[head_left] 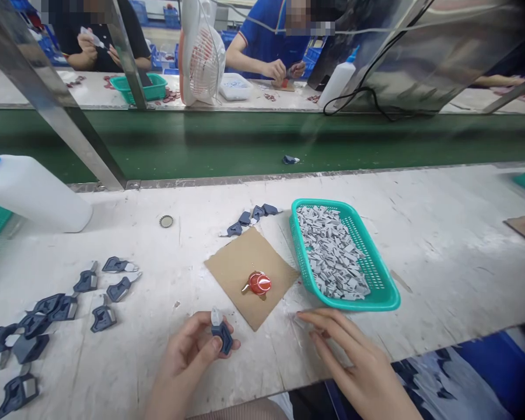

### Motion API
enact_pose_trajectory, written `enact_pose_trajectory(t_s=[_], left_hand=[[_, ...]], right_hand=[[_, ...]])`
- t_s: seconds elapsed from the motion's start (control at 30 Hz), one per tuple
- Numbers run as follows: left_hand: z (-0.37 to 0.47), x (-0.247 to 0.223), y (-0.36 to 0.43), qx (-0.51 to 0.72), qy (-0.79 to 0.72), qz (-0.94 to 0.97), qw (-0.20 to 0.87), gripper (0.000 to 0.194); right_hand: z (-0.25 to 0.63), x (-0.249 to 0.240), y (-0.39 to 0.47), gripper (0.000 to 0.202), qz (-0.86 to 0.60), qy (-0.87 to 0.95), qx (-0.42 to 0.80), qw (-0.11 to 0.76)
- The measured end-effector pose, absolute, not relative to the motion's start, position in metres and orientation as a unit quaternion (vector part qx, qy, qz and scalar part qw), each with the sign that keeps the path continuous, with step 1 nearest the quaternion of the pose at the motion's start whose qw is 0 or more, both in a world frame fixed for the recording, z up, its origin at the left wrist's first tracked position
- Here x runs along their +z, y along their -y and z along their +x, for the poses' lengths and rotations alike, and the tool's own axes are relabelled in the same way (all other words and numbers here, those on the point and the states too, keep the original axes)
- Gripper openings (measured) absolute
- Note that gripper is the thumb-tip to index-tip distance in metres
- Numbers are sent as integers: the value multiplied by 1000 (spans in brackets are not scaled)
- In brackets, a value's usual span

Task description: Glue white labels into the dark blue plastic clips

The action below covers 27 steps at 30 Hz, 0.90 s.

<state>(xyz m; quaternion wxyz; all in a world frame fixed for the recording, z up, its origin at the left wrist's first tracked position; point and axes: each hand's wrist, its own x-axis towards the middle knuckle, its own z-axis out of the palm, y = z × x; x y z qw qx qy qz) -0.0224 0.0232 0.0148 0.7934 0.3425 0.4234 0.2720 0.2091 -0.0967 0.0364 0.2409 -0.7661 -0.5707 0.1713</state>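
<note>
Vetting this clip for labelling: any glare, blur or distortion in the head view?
Head view: bright highlight on the glossy red blob; hazy sheen on the plastic sheet, upper right; top-right corner dark; white squeeze bottle at left edge looks stretched, likely wide-angle; pixelated blocks over background heads; navy part in left hand readable.

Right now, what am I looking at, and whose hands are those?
There's no robot here, just a person's two bare hands. This one picture comes from a camera on their head, looking forward and down. The left hand holds a small dark blue piece with a pale tip. The right hand looks empty, near a green basket of little grey pieces. On the table are brown card with a shiny red blob on it, and more blue pieces.
</note>
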Motion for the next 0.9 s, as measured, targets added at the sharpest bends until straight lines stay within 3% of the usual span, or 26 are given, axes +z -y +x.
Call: enact_pose_trajectory(t_s=[0.4,0.67,0.9], left_hand=[[-22,7,-17,340,-361,315,809,21],[-23,6,-19,323,-355,341,808,26],[-30,0,-22,303,-340,339,823,28]], right_hand=[[204,21,93,32,-795,549,117,230],[213,30,108,29,-781,569,170,191],[215,29,114,25,-757,616,127,174]])
